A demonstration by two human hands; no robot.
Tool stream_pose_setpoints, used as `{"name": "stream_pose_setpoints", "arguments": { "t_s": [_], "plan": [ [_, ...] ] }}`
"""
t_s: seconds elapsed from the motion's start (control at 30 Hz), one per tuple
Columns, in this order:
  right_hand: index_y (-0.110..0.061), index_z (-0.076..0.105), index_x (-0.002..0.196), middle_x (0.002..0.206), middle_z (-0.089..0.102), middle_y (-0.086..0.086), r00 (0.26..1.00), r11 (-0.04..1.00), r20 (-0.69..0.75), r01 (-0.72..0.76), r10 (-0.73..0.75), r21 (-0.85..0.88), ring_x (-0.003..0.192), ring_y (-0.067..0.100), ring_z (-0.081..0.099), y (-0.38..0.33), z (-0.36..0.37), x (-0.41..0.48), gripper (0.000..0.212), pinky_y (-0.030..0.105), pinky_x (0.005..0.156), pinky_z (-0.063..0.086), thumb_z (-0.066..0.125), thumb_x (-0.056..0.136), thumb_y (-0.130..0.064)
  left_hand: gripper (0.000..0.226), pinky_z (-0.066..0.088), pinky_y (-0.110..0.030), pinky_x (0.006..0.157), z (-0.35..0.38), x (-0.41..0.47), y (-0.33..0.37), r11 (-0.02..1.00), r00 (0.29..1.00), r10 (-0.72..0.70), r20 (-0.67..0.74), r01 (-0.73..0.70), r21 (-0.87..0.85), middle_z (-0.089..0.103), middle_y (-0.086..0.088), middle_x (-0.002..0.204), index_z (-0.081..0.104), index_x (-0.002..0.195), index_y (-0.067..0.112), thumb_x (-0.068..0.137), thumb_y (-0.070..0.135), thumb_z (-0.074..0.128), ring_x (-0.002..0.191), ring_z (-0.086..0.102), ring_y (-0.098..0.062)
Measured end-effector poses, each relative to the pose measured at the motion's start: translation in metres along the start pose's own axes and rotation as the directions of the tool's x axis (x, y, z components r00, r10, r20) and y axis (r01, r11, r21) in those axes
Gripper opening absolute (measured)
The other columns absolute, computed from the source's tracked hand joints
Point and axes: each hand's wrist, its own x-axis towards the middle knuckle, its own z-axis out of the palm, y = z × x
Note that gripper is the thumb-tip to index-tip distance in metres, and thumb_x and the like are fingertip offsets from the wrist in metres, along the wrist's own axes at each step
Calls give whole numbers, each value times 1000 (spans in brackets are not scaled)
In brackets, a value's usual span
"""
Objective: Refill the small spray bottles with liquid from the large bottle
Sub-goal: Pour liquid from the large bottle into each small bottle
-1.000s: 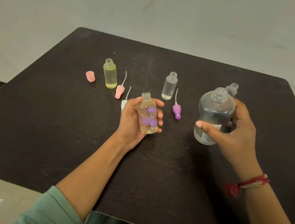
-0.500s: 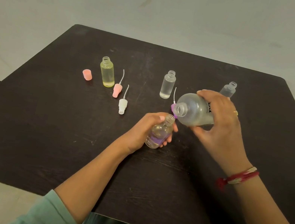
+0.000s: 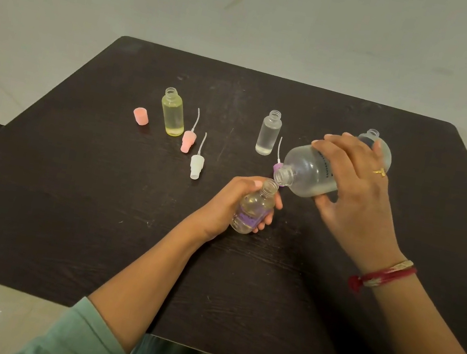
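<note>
Dark table (image 3: pixel 64 209), pale wall behind. The left hand (image 3: pixel 226 203) wraps its fingers round the uncapped purple-labelled spray bottle (image 3: pixel 252 211), which is tilted. The right hand (image 3: pixel 354 192) grips the large bottle (image 3: pixel 307 174) from above, fingers curled over its body. A second ago the large bottle was upright; it now lies nearly horizontal, its mouth just above the purple-labelled bottle's neck. No stream is discernible. Assessment: pouring is starting. The yellow bottle (image 3: pixel 173 113) and clear bottle (image 3: pixel 267 134) stand open beyond the purple-labelled bottle.
</note>
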Motion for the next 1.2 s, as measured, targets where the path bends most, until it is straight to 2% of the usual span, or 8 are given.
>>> {"name": "stream_pose_setpoints", "arguments": {
  "t_s": [0.37, 0.77, 1.2],
  "plan": [
    [-14, 53, 124, 126, 57, 11, 996, 992, -16, 87, -89, -96, 126, 32, 48, -2, -4, 4, 65, 57, 111, 25, 75, 67, 9, 48, 48, -30, 59, -2, 0, 0, 1000, 1000, -16, 4, 16, 14, 59, -7, 67, 63, 87, 9, 84, 49, 37, 59, 54, -19],
    [-12, 55, 122, 127, 58, 13, 989, 971, 3, 143, -145, -192, 127, 35, 48, -4, -10, 7, 57, 54, 114, 18, 73, 72, 7, 47, 46, -31, 59, -2, 1, -2, 1000, 1000, -16, 5, 16, 24, 59, -6, 66, 63, 86, 9, 83, 49, 38, 58, 54, -18],
    [-13, 54, 122, 126, 58, 13, 988, 965, 23, 156, -155, -211, 127, 35, 47, -3, -12, 7, 57, 55, 114, 19, 73, 72, 8, 48, 46, -29, 58, -1, 0, 0, 999, 999, -35, 10, 35, 35, 58, -7, 65, 63, 84, 9, 81, 50, 39, 57, 53, -19]
  ]
}}
